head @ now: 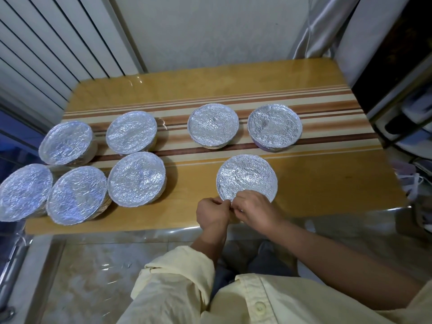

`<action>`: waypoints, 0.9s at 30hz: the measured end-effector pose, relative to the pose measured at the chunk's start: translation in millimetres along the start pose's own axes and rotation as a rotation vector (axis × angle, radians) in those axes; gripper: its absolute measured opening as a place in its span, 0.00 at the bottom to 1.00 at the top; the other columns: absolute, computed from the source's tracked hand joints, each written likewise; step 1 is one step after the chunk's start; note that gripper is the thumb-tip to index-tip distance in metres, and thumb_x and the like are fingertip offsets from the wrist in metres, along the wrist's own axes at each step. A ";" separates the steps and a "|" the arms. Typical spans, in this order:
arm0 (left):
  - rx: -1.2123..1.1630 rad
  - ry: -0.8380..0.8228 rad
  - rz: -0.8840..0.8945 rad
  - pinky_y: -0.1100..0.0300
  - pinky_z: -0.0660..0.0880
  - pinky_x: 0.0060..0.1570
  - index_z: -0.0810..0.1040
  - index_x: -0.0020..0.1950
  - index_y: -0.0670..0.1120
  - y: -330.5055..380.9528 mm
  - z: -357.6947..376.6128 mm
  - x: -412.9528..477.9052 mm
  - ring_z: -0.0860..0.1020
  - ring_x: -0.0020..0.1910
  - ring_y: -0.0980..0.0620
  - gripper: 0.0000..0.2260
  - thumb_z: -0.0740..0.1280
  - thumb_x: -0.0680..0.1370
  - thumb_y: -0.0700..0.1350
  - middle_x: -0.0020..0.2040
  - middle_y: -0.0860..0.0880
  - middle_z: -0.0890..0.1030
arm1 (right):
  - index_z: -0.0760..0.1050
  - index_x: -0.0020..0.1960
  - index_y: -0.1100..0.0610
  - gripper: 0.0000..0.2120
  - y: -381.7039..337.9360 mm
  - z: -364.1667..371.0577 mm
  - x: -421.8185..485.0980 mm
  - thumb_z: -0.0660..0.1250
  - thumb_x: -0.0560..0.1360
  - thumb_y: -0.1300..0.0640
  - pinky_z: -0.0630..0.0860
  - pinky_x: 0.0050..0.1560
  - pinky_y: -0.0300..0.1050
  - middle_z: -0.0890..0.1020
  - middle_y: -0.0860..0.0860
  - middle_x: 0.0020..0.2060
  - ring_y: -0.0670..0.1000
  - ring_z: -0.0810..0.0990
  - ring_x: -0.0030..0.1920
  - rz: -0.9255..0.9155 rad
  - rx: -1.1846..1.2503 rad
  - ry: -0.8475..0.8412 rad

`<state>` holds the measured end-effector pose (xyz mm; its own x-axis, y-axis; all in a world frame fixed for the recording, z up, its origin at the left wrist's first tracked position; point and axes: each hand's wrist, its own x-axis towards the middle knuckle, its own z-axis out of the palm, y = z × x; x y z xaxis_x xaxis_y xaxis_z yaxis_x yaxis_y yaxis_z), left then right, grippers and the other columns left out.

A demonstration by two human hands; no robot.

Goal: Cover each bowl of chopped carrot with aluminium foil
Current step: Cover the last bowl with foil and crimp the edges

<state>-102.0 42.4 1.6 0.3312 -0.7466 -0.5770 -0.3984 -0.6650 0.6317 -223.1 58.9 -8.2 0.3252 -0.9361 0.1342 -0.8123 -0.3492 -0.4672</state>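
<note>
Both left hand (214, 212) and right hand (257, 210) in a pinch on the near foil edge (225, 198) of the front bowl (247, 177)

Foil (246, 177) hides what lies in each bowl (268, 148).

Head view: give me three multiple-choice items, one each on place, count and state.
1. Where is the foil-covered bowl that the left hand and right hand work on?
A) far left edge
B) back row, far right
C) nearest the person, right of the middle
2. How many covered bowls stand on the table?
A) eight
B) six
C) ten
3. What are the hands doing?
A) lying flat on the table
B) pinching that bowl's near rim
C) lifting a bowl

Key: 1 C, it sits alone in front of the person. 2 A, five on the left and three on the right. 3 B, both hands' fingers curl onto the near edge.
</note>
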 end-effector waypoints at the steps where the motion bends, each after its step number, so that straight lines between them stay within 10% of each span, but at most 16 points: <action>1: 0.014 0.006 0.005 0.62 0.69 0.37 0.85 0.38 0.44 1.8 -1.6 2.2 0.80 0.38 0.44 0.05 0.73 0.70 0.44 0.35 0.45 0.83 | 0.76 0.33 0.59 0.10 0.6 -1.2 0.7 0.76 0.59 0.67 0.70 0.30 0.42 0.75 0.53 0.29 0.55 0.76 0.30 -0.005 0.004 -0.003; 27: -0.056 0.065 -0.022 0.59 0.74 0.48 0.82 0.46 0.46 -8.4 0.9 -2.6 0.80 0.44 0.49 0.11 0.75 0.71 0.52 0.41 0.51 0.82 | 0.75 0.33 0.58 0.09 4.0 4.9 -4.1 0.75 0.59 0.66 0.70 0.29 0.42 0.75 0.51 0.29 0.54 0.76 0.31 0.034 0.031 -0.001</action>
<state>-100.3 49.9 -2.7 0.3954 -0.7301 -0.5573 -0.3424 -0.6802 0.6481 -225.4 61.6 -14.9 0.2984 -0.9472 0.1174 -0.8074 -0.3161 -0.4981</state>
